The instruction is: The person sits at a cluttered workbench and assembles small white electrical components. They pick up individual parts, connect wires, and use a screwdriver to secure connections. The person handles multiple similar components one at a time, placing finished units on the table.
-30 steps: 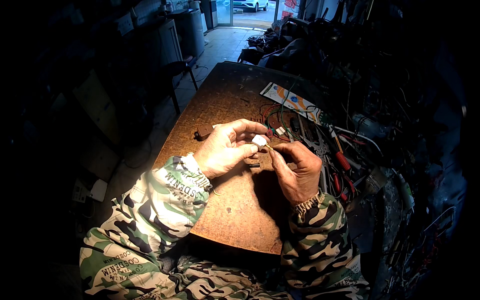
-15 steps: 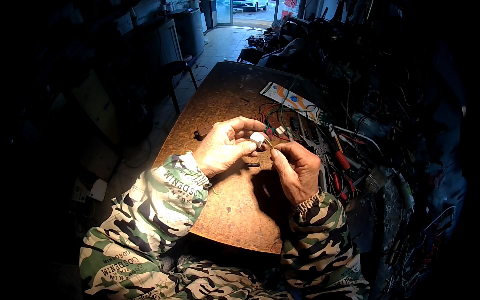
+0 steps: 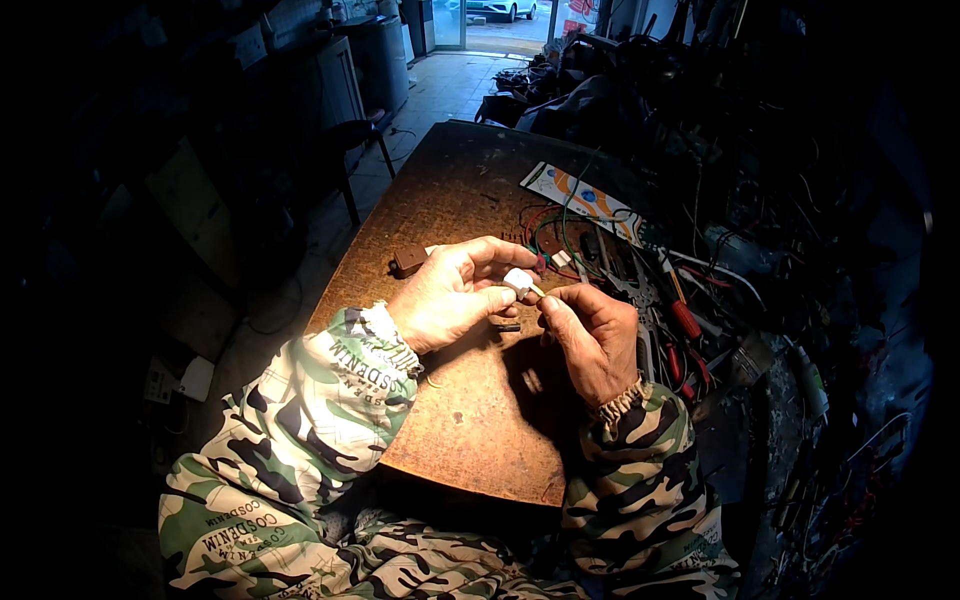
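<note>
Between the thumb and fingers of my left hand (image 3: 448,290) is a small white block-shaped part (image 3: 518,281), perhaps plastic; its exact kind does not show. My right hand (image 3: 592,335) pinches a thin brass-coloured piece (image 3: 538,291), whose tip meets the right side of the white part. Both hands are held above the wooden table (image 3: 480,430). On the tabletop just below the fingers lies a short black piece (image 3: 508,327). A brown block (image 3: 409,260) sits behind my left hand, partly covered by it.
Red and green wires (image 3: 570,215) and a small white connector (image 3: 561,258) lie beyond my hands. Along the right side are pliers (image 3: 640,292) and a red-handled screwdriver (image 3: 685,318). A printed white and orange card (image 3: 585,203) lies farther back. A dark stool (image 3: 352,140) stands left of the table.
The brass-coloured piece has come up against the white part, which has turned slightly. My right hand has shifted a little to the left; my left hand has hardly moved.
</note>
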Demonstrator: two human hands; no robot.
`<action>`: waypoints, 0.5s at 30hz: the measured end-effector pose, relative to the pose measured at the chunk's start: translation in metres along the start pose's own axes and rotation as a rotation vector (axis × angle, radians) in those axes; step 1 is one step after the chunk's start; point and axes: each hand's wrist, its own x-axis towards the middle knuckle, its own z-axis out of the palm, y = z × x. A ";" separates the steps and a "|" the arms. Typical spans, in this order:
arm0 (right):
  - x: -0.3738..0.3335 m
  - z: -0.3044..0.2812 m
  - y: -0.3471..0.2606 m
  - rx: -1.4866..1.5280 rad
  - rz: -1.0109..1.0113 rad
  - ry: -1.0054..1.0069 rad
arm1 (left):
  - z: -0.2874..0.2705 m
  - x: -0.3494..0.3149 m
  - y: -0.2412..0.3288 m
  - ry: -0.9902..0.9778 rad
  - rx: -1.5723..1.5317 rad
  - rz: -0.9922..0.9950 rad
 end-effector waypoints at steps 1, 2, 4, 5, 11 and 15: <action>0.000 0.000 -0.001 -0.006 -0.002 -0.005 | 0.001 0.000 0.000 -0.002 0.012 -0.006; 0.000 0.000 -0.001 0.003 0.008 -0.015 | 0.002 -0.001 0.001 -0.005 0.024 -0.013; 0.000 0.001 -0.002 0.021 0.030 -0.037 | 0.003 -0.002 0.002 -0.009 0.051 -0.027; 0.000 0.001 -0.002 0.034 0.034 -0.041 | 0.003 -0.002 0.003 -0.011 0.065 -0.035; 0.000 0.004 0.001 0.054 0.050 0.019 | -0.002 -0.001 -0.001 0.002 0.014 -0.049; 0.000 0.002 0.004 0.008 0.025 0.045 | 0.002 -0.001 0.003 0.038 0.087 -0.044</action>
